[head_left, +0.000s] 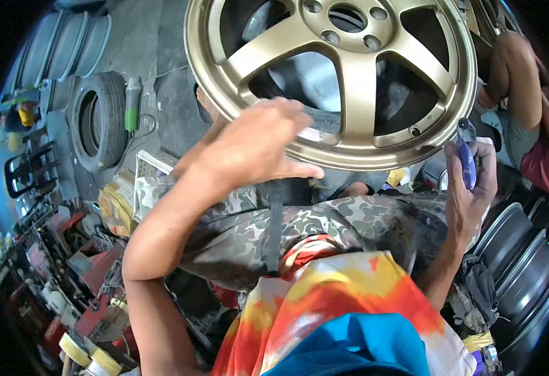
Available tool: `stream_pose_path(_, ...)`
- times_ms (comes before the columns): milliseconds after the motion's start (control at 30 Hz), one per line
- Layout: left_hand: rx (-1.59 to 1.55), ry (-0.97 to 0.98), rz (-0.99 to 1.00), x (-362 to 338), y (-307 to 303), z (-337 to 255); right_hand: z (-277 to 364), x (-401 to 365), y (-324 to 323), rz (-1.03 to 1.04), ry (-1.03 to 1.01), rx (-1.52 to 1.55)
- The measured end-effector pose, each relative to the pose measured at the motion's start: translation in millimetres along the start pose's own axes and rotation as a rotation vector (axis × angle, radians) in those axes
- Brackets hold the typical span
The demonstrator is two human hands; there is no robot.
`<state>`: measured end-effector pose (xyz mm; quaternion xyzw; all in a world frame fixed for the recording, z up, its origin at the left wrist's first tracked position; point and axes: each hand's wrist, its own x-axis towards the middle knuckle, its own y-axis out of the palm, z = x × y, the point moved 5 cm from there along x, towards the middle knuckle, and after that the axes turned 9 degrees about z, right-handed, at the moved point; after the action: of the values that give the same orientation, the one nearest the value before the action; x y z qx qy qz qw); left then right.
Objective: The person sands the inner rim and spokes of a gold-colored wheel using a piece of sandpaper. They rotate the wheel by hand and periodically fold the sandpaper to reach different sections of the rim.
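A gold alloy wheel rim [358, 94] with broad spokes and bolt holes fills the top of the head view, tilted toward me. My left hand [255, 141] is at its near edge, fingers bent over the lip and thumb stretched along the outside below. Beside those fingertips is a whitish patch [312, 134] on the rim. At the lower right edge of the wheel, my right hand [473, 172] pinches a small purple-blue tool [467, 164] with a dark rounded end. That dark end sits right by the rim's edge; I cannot tell the tool's exact kind.
A tyre [99, 121] lies at left, beside a green and grey power tool [133, 103] with a cord. Dark rims [522, 257] stack at right, and more rims [67, 44] stand upper left. Another person's bent leg [517, 81] is at upper right. Clutter fills the lower left.
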<state>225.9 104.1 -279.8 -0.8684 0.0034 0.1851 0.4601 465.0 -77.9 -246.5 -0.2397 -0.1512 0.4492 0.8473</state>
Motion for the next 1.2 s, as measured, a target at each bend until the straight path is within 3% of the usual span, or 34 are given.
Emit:
stream_pose_path(67, 0.113, 0.013, -0.007, 8, 18, -16, 8, -3, 2, -0.016, 0.113, -0.145)
stream_pose_path(133, 0.149, -0.008, -0.02, 20, 27, -25, 12, -2, 3, -0.021, -0.087, -0.055)
stream_pose_path(167, 0.181, -0.026, -0.022, 26, 32, -27, 5, -5, 2, 0.018, -0.037, 0.005)
stream_pose_path(200, 0.198, 0.01, -0.146, 27, 38, -23, -4, -9, -2, 0.05, 0.013, 0.063)
stream_pose_path(267, 0.205, -0.038, -0.15, 27, 43, -22, -18, -19, -1, 0.154, 0.202, 0.409)
stream_pose_path(400, 0.287, -0.023, -0.258, 19, 49, -27, -20, -24, 7, 0.157, 0.185, 0.718)
stream_pose_path(733, 0.231, -0.019, -0.195, 1, 95, -40, -38, -33, 11, 0.214, 0.219, 0.66)
stream_pose_path(800, 0.195, -0.007, -0.262, -7, 89, -38, -41, -35, 17, 0.287, 0.226, 0.551)
stream_pose_path(833, 0.371, 0.001, -0.31, -12, 81, -44, -39, -36, 21, 0.297, 0.235, 0.555)
stream_pose_path(933, 0.272, 0.015, -0.368, -26, 56, -56, -23, -37, 37, 0.269, 0.208, 0.441)
stream_pose_path(1000, 0.291, 0.044, -0.301, -31, 49, -53, -17, -36, 51, 0.224, 0.22, 0.649)
stream_pose_path(1067, 0.166, 0.035, -0.08, -31, 51, -41, -17, -35, 62, 0.235, 0.213, 0.682)
stream_pose_path(1200, 0.198, 0.018, -0.056, -40, 44, -15, -16, -37, 77, 0.302, 0.211, 0.542)
